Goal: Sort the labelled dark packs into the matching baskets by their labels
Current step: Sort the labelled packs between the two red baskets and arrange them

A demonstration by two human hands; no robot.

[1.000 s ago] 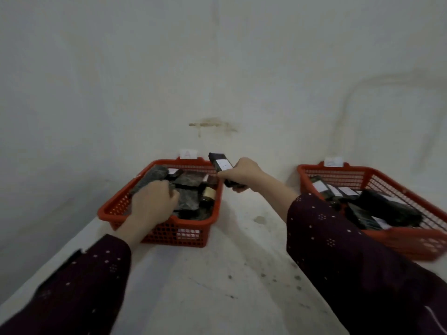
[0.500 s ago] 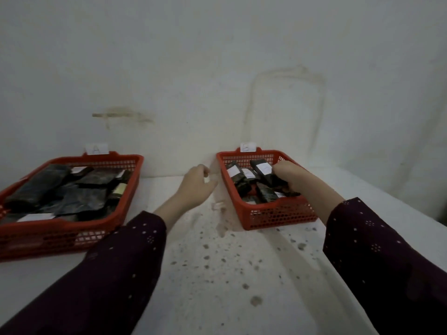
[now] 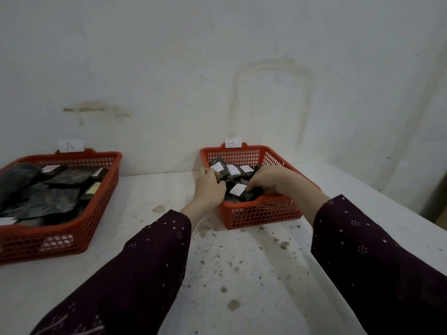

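Red basket B [image 3: 263,213] holds the dark pack [image 3: 242,192] pinched under the right hand [image 3: 273,180] (left hand [image 3: 210,187] curled beside, grip unclear)

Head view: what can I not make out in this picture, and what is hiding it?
All in the head view:
Basket A: its left part is cut off by the picture's left edge.
Labels on its packs: too small and blurred to read.
Packs in basket B: partly hidden under the left hand and right hand.
Whether either hand grips a pack: the fingers curl out of sight.
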